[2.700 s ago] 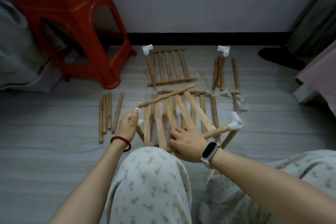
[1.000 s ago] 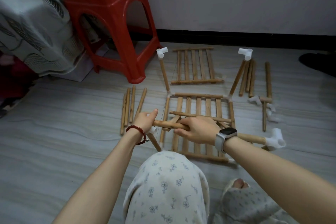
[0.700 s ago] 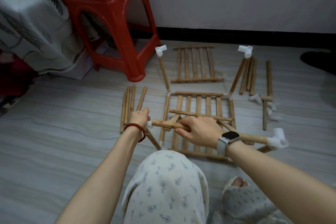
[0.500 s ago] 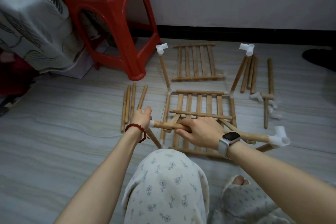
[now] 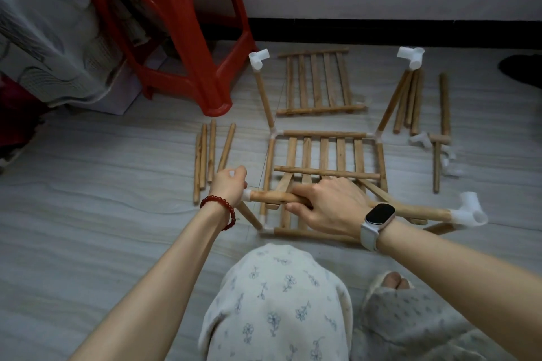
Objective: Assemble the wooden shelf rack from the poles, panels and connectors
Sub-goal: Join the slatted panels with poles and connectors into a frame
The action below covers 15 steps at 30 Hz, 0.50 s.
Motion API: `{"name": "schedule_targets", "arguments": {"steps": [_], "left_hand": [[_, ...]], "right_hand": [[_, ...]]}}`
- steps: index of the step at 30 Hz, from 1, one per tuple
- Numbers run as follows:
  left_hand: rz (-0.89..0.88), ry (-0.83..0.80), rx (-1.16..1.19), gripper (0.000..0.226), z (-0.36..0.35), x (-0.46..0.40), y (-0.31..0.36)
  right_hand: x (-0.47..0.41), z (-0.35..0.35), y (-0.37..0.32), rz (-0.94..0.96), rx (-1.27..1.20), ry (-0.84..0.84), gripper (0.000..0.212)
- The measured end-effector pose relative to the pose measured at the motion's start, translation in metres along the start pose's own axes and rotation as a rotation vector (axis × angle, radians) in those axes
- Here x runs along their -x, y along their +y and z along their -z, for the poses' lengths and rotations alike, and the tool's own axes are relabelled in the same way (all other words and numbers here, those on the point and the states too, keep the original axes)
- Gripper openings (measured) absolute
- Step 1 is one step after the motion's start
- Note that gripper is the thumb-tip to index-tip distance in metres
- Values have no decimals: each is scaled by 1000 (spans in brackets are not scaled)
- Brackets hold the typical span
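A: Obs. – where does the long round wooden pole [image 5: 272,197] lie relative to the hands?

B: It lies crosswise in front of the person, long axis running left to right, raised above the slatted wooden panel in its pole frame [image 5: 324,155] on the grey floor [image 5: 102,184]. The right hand [image 5: 328,208] sits over its middle, fingers curled round it. The left hand [image 5: 230,183] is at its left end, fingers closed about the white plastic corner connector [image 5: 247,193] there; how firm that hold is I cannot tell

A: And the far end?

B: It carries a white plastic three-way connector [image 5: 469,211], out past the right wrist, well apart from both hands

A: So the relation that matters?

B: Pole axis against socket axis at the left end. The left hand is the nearer one to that joint; the right hand supplies the push along the pole. Judgement only: pole looks partly seated, and any tilt would bind it

A: Spare parts?

B: A bundle of loose short wooden poles [image 5: 211,155] lies just beyond the left hand, a second slatted wooden panel [image 5: 318,82] farther off toward the wall, near the red plastic stool [image 5: 164,23]
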State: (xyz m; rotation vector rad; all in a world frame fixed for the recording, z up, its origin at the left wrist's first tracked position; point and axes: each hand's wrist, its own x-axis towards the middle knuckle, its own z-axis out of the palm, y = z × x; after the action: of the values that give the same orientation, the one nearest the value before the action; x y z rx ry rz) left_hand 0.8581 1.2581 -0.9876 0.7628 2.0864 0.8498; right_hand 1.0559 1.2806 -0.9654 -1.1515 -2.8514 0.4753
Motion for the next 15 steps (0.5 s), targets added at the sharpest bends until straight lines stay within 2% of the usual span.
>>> {"name": "schedule_targets", "arguments": {"steps": [9,11,15], "left_hand": [[-85,-50,-49,39,3,1,-2],[-83,-174,-18,40,6,6,6],[-128,-613,-326,41,15,25,6]], "right_hand": [[1,-9,-3,18,51,36,32],[4,-2,6,45,57,30,30],[30,11,34,134,97,-35,27]]}}
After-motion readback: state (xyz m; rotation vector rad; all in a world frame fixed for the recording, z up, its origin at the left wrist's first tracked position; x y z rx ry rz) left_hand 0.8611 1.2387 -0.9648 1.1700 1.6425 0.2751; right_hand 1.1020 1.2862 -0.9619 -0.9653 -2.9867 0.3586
